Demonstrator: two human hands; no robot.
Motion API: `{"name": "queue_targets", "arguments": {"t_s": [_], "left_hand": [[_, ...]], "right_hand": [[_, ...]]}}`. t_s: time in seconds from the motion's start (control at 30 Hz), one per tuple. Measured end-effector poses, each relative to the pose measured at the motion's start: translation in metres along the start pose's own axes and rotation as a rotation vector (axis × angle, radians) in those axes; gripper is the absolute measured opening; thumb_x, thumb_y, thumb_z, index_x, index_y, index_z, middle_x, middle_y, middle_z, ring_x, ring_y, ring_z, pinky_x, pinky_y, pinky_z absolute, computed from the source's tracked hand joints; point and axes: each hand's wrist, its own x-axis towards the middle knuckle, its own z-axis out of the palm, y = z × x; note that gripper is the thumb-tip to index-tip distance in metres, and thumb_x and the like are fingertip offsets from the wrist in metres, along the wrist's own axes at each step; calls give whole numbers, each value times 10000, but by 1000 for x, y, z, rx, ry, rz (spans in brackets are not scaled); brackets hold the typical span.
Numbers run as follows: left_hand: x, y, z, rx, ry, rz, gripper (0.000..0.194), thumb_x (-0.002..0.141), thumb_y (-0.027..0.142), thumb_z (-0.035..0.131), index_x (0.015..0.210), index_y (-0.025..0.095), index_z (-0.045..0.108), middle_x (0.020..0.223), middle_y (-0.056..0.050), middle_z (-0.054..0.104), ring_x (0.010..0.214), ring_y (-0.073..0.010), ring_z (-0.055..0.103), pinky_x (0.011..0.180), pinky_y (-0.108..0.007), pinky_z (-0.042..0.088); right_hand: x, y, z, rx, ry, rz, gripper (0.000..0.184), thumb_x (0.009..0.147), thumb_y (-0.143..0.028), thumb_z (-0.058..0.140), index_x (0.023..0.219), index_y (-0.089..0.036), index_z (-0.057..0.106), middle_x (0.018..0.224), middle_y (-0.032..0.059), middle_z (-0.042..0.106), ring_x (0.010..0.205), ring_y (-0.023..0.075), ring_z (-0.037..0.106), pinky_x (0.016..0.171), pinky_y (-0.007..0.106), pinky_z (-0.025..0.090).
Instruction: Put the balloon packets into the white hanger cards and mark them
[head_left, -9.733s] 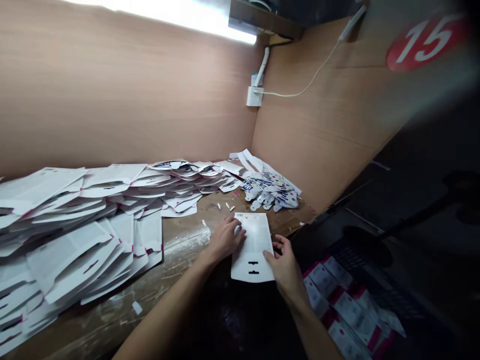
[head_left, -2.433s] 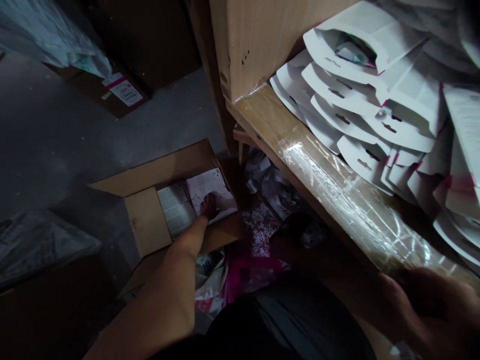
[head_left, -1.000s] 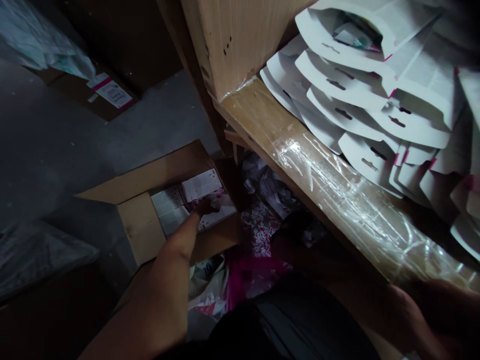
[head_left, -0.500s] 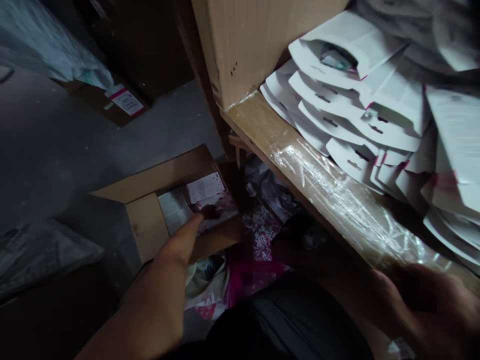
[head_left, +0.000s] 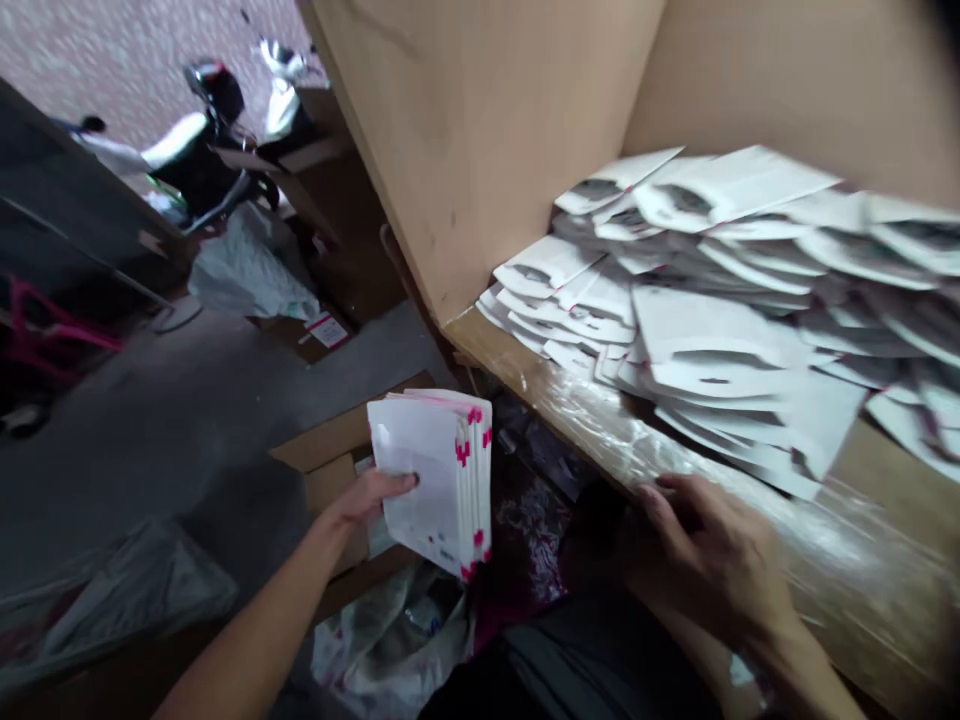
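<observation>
My left hand (head_left: 367, 497) grips a thick stack of flat white cards with pink marks (head_left: 439, 475), held upright above an open cardboard box (head_left: 322, 465) on the floor. My right hand (head_left: 712, 560) rests on the front edge of the plastic-wrapped wooden bench (head_left: 570, 400), fingers curled over the edge, holding nothing I can make out. Right above it lies a big heap of white die-cut card sleeves (head_left: 720, 300) spread over the bench top.
A wooden side panel (head_left: 480, 130) walls the bench on the left. On the floor lie crumpled plastic bags (head_left: 397, 640), a labelled carton (head_left: 319, 330) and white sacks (head_left: 247, 275). A scooter (head_left: 217, 120) stands far back left.
My left hand has come up out of the floor box with a stack of cards in it. My view has lifted, so the scooter and more of the bench show.
</observation>
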Motion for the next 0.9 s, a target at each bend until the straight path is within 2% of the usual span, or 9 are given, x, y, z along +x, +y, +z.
{"name": "queue_targets", "arguments": {"t_s": [0.1,0.17,0.23,0.33,0.43,0.53,0.63,0.8,0.9], "left_hand": [[-14,9,93,-192,-148,47,572,605,416,976,1053,116,784,1003,-136,823,892,-335,795,843,-429,650],[-17,14,161,-232,-330,1,519,744,417,902,1131,99,768,1065,-161,816,929,-337,798,874,-442,652],[-20,20,226,-197,-523,-48,507,831,408,842,1201,75,745,1105,-194,805,952,-347,797,908,-470,646],[-27,31,307,-72,-683,-19,545,839,371,848,1270,67,712,1148,-224,789,943,-362,796,902,-487,646],[-32,38,367,49,-739,28,580,795,322,891,1286,86,694,1188,-230,776,967,-390,790,865,-497,656],[-31,39,410,146,-774,3,576,774,323,906,1257,95,693,1165,-226,781,971,-395,789,849,-503,662],[-23,36,440,239,-798,3,583,757,320,916,1248,101,690,1135,-217,789,979,-385,789,878,-499,655],[-2,39,464,403,-804,96,677,700,361,935,1267,105,669,1080,-203,796,996,-397,779,860,-498,646],[7,45,470,604,-687,311,721,687,414,922,1278,113,640,1126,-205,779,1031,-408,761,885,-513,628]], "right_hand": [[-15,-30,-19,587,-60,186,431,914,-632,664,1049,-235,765,904,86,773,810,267,712,729,346,562],[-26,-46,-40,932,-174,232,561,892,-644,705,1264,-225,722,1083,108,779,956,292,729,824,371,596],[-34,-50,-65,1123,-205,241,632,866,-623,762,1350,-223,684,1216,119,755,1058,310,720,926,412,597],[-46,-31,-109,1223,-52,343,567,876,-587,780,1309,-228,703,1175,107,766,996,296,742,875,413,620],[-65,2,-145,1259,111,435,567,883,-600,770,1308,-231,698,1045,87,786,871,279,762,741,381,635],[-83,33,-161,1233,275,477,579,859,-618,784,1248,-196,713,939,82,789,800,280,762,679,372,630],[-95,62,-163,1109,444,488,575,843,-632,781,1163,-158,728,942,103,793,810,293,757,698,390,628],[-121,114,-179,746,757,583,565,854,-675,710,1053,-146,717,960,139,792,879,334,741,683,390,604],[-142,130,-207,664,863,573,571,876,-674,689,1106,-152,694,1012,147,791,918,339,742,710,387,602]]}}
